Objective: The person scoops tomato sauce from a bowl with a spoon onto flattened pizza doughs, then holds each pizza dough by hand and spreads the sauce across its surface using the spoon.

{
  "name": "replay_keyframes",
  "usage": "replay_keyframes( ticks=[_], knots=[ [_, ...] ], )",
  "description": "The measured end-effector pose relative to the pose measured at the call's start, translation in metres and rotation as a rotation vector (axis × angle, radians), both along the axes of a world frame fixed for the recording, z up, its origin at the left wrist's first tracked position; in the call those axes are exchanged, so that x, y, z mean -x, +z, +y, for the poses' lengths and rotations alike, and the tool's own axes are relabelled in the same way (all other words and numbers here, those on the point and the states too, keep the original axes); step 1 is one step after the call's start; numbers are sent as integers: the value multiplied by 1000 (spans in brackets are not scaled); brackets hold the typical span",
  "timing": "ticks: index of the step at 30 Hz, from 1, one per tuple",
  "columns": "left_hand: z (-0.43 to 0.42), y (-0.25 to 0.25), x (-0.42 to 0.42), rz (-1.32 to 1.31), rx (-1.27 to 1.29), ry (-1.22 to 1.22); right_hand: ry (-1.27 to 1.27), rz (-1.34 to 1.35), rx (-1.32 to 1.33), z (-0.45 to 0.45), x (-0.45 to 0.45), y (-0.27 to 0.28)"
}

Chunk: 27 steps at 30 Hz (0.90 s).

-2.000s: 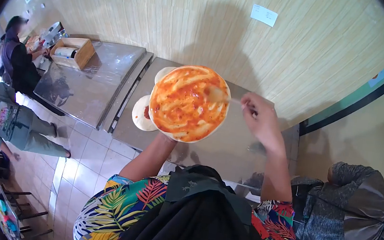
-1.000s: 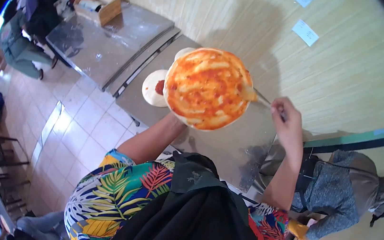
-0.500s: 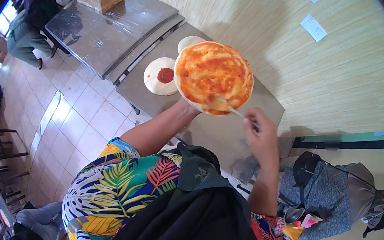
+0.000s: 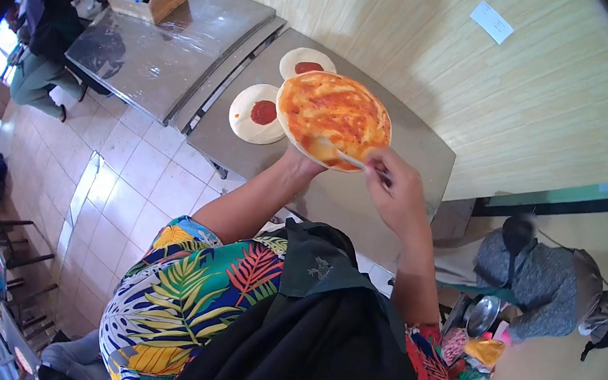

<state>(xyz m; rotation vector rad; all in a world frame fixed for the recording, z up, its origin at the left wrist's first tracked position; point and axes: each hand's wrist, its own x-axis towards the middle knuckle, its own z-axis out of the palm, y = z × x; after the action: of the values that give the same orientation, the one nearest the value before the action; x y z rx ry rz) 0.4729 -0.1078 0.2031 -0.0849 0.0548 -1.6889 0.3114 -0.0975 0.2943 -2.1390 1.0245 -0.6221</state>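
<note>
Here, the right hand (image 4: 396, 190) pinches a spoon (image 4: 349, 159) over sauced dough (image 4: 336, 112); I cannot tell the left hand's (image 4: 306, 163) grip beneath.

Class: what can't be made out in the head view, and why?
Head view:
Left hand: fingers hidden beneath the sauced base.
Utensil: tip blurred against the base.
Far dough disc: lower edge partly covered by that base.
Wall paper: writing too small to read.

The person's bare left forearm (image 4: 248, 197) slants from near left toward the middle, ending in a left hand (image 4: 307, 164) whose fingers are hidden. The bare right forearm (image 4: 416, 276) extends away from near right; the right hand (image 4: 399, 190) pinches, fingers curled.
</note>
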Motion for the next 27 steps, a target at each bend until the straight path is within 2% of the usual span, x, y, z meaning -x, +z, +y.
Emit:
replay_keyframes(
  ticks=[1, 3, 6, 7, 10, 12, 14, 18, 22, 24, 27],
  knots=[
    [1, 1, 0, -120, -113, 30, -12, -6, -4, -8, -12, -6],
    [-5, -22, 2, 254, 325, -126, 4, -2, 42, -20, -31, -9],
    [0, -30, 7, 237, 163, -153, -15, -54, 80, -34, -32, -26],
    [2, -32, 7, 144, 119, -124, -11, -56, 81, -34, -25, -26],
    [4, -32, 7, 204, 108, -144, -27, 55, -30, -25, -4, -25],
    [2, -39, 8, 154, 90, -106, 15, -108, -210, -22, 0, -30],
    [1, -43, 11, 53, 70, -105, 9, -111, -133, -25, -15, -33],
    [4, -53, 17, 162, 109, -191, -96, -112, 5, -48, -35, -45],
    [0, -55, 15, 95, 110, -174, -72, -127, -93, -43, -10, -45],
    [-1, -50, 13, 74, 97, -147, 48, -131, -191, -36, 9, -45],
    [-3, -48, 14, 35, 94, -141, 73, -117, -162, -36, 14, -45]
  ],
)
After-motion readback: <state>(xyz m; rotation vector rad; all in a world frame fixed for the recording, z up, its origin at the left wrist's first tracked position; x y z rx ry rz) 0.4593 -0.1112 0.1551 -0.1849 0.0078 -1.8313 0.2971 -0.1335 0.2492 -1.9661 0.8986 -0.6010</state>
